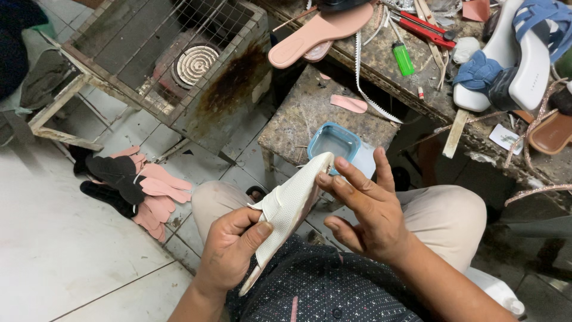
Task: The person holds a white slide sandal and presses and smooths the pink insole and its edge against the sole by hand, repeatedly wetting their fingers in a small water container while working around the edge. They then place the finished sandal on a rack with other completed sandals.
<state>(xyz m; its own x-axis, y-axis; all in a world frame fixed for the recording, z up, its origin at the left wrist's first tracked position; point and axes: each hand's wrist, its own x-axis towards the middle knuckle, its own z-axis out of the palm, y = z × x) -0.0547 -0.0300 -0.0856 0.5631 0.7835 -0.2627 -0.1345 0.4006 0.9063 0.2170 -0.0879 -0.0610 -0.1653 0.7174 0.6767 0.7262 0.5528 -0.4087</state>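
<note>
White floor tiles lie below the lap, where the left hand clamps a white textured sole; the right hand, fingers loosely spread, touches its far tip.

White sole's lower middle hidden under left hand, white-and-blue sandals cut by top edge, red cutter's blade end hidden under clutter
</note>
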